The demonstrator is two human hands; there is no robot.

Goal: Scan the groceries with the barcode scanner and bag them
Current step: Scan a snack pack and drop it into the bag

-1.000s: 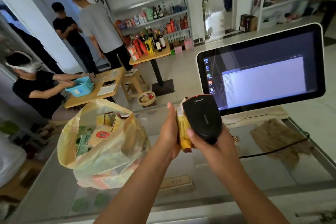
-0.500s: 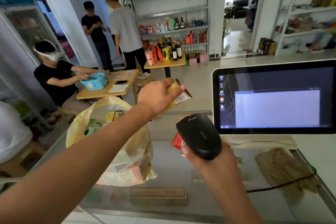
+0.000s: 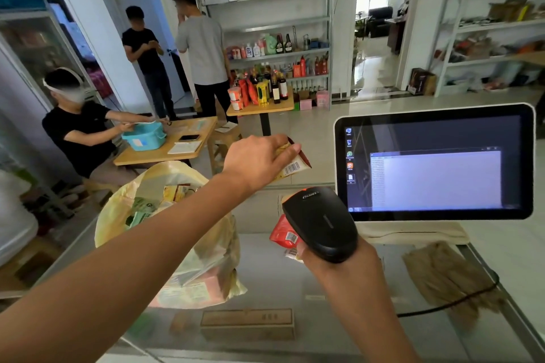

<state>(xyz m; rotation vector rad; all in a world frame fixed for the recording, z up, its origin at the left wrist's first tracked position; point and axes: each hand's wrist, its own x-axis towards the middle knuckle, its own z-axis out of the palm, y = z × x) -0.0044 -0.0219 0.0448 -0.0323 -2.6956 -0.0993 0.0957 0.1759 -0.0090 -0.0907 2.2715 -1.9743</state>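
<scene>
Head cam: L grip pinches yellow snack pkt, barcode showing, held in air above & beyond barcode scanner. R grip curled round scanner over glass counter. Just under its nose: red pkt. At left on counter: yellow plastic bag w/ groceries.

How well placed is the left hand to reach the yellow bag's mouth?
Probably yes: the left hand, holding a snack packet, hovers beside the yellow bag, whose mouth gapes open with nothing between.

Left hand lifted packet (barcode showing) from scanner.
</scene>
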